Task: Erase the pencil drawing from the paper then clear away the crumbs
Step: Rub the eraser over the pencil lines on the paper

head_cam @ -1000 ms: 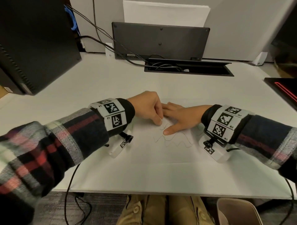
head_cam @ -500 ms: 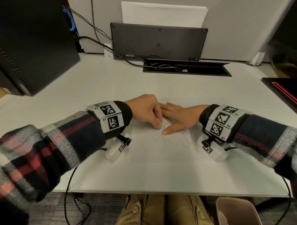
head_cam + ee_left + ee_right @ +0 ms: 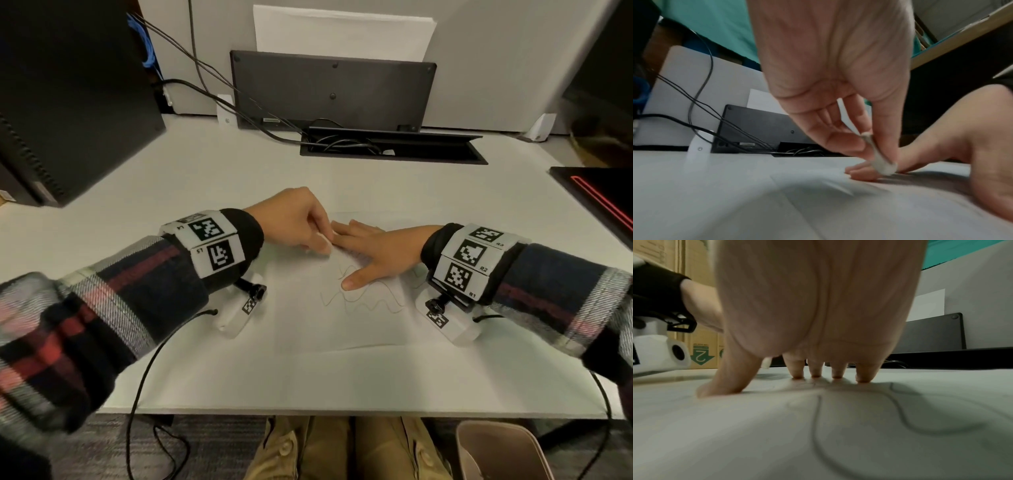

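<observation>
1. The white desk (image 3: pixel 171 178) carries everything; the head view alone takes in its whole spread, with a black monitor back (image 3: pixel 332 89) at the far edge and a cable slot (image 3: pixel 394 147) in front of it.
2. The paper (image 3: pixel 329 325) lies flat at the near middle of the desk, its pencil drawing (image 3: pixel 370 301) a set of wavy lines. Only the right wrist view shows those lines close up, looping under the palm.
3. The right hand (image 3: pixel 373 253) lies palm down on the paper, fingers straight and spread, the tips pressing the sheet and the thumb resting on the drawing.
4. The left hand (image 3: pixel 294 222) pinches a small white eraser (image 3: pixel 879 160) between thumb and fingers. The left wrist view shows the eraser's lower end on the paper, just beside the right fingertips (image 3: pixel 861 175); the head view shows only a sliver of it.
5. Readable writing: "L5" on the left wristband (image 3: pixel 212 246), "R1", "R2" on the right wristband (image 3: pixel 469 260), and a green arrow with "2" on a cardboard box (image 3: pixel 701 353) seen from the right wrist only.
</observation>
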A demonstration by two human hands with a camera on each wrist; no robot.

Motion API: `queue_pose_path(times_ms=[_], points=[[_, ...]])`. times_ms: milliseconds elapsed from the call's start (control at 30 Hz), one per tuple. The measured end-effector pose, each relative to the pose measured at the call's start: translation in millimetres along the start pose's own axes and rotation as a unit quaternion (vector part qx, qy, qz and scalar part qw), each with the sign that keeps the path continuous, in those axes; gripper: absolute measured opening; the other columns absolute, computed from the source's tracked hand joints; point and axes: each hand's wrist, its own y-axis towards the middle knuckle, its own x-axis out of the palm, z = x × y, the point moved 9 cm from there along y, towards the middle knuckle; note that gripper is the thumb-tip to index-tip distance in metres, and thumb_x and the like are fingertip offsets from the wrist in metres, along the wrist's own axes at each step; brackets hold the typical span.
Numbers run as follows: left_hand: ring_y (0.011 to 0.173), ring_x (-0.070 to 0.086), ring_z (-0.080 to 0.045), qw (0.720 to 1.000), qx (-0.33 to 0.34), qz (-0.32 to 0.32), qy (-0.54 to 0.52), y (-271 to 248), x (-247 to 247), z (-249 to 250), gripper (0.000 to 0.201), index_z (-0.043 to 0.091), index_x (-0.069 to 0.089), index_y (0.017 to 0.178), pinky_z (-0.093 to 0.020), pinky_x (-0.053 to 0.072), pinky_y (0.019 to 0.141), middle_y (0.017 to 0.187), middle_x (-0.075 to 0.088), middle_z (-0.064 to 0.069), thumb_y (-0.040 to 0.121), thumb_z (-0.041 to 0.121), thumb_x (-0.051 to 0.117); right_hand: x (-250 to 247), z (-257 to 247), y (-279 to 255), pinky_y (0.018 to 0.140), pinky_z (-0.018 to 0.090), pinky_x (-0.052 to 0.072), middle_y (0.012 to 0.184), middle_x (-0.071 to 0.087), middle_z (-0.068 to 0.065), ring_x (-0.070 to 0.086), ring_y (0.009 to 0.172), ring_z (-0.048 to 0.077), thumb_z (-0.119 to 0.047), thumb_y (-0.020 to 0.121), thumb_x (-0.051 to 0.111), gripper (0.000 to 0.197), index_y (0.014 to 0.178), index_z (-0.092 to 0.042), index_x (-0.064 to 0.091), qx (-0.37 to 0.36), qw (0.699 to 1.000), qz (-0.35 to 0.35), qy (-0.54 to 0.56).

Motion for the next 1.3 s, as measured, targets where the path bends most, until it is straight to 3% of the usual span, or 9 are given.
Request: queue_pose_path(times_ms=[133,233,433,567,667,867,1033,1100,1300], points=[[0.055,0.055,-0.002,1.000,-0.018,0.009,0.006,2.2,-3.8,-9.3,0.017,0.016,0.074,0.088,-0.015,0.047,0.063,0.085,0.071,-0.012,0.073,0.023,0.078,-5.2,2.6,-7.4,0.114,0.029,-0.001,0.157,-0.014,-0.004,-0.012,0.143,0.013,-0.049,0.086,0.056,0.093,0.149,-0.021,-0.007,0.015,1.000,0.011,0.009],[0.070,0.060,-0.008,0.999,-0.039,0.003,0.024,5.8,-0.2,-12.4,0.019,0.015,0.073,0.087,-0.017,0.047,0.068,0.083,0.072,-0.006,0.073,0.025,0.079,-1.0,3.0,-10.2,0.116,0.038,-0.004,0.155,-0.019,-0.008,-0.017,0.142,0.011,-0.052,0.086,0.054,0.094,0.148,-0.024,-0.011,0.024,1.000,-0.013,0.000],[0.057,0.055,0.007,0.999,-0.008,-0.043,0.030,2.1,18.4,0.5,0.016,0.016,0.075,0.085,-0.002,0.039,0.056,0.065,0.064,0.011,0.072,0.025,0.079,0.3,0.1,-8.0,0.116,0.051,-0.003,0.155,-0.022,-0.006,-0.020,0.142,0.017,-0.053,0.084,0.055,0.096,0.148,-0.029,-0.012,0.010,1.000,-0.024,-0.005],[0.063,0.054,0.002,0.998,-0.006,0.008,0.054,4.6,6.7,0.5,0.019,0.015,0.075,0.089,-0.005,0.037,0.055,0.066,0.059,0.015,0.073,0.024,0.078,2.0,2.7,-6.2,0.116,0.050,-0.005,0.155,-0.023,-0.006,-0.021,0.142,0.016,-0.054,0.083,0.055,0.097,0.147,-0.030,-0.014,0.014,1.000,-0.026,0.003],[0.057,0.054,0.007,0.998,0.012,-0.042,0.037,-1.1,21.4,6.6,0.013,0.016,0.075,0.084,-0.001,0.037,0.053,0.061,0.059,0.017,0.073,0.022,0.078,2.7,2.8,-3.9,0.116,0.053,-0.003,0.155,-0.022,-0.009,-0.020,0.142,0.017,-0.057,0.081,0.056,0.098,0.147,-0.034,-0.013,0.003,1.000,-0.026,0.011],[0.056,0.054,0.007,0.999,0.010,-0.022,0.039,0.3,17.0,8.4,0.015,0.015,0.075,0.086,0.000,0.036,0.051,0.062,0.059,0.016,0.072,0.021,0.079,2.5,4.0,-2.8,0.116,0.054,-0.003,0.155,-0.021,-0.008,-0.019,0.143,0.018,-0.057,0.081,0.056,0.097,0.147,-0.034,-0.011,0.003,1.000,-0.022,0.010],[0.061,0.054,0.002,0.998,0.024,-0.002,0.057,1.8,15.3,11.4,0.016,0.015,0.075,0.086,0.000,0.037,0.052,0.065,0.060,0.015,0.072,0.022,0.079,4.8,6.4,5.4,0.115,0.058,0.003,0.155,-0.020,-0.010,-0.018,0.143,0.017,-0.084,0.056,0.047,0.116,0.146,-0.040,-0.011,-0.012,1.000,-0.021,0.004],[0.063,0.056,-0.001,0.998,0.023,-0.026,0.054,0.1,20.0,11.8,0.014,0.017,0.075,0.085,0.000,0.037,0.053,0.066,0.063,0.011,0.072,0.023,0.079,5.8,7.8,5.7,0.115,0.058,0.002,0.156,-0.018,-0.010,-0.017,0.143,0.018,-0.082,0.060,0.051,0.114,0.146,-0.039,-0.009,-0.007,1.000,-0.021,0.000],[0.064,0.054,0.001,0.996,0.040,-0.018,0.079,-4.8,14.5,17.0,0.019,0.018,0.075,0.089,-0.003,0.038,0.059,0.067,0.060,0.016,0.072,0.026,0.079,-0.3,4.9,7.6,0.118,0.048,0.009,0.158,-0.006,-0.001,0.001,0.145,0.022,-0.087,0.057,0.048,0.117,0.148,-0.032,-0.002,-0.009,1.000,0.008,-0.004]])
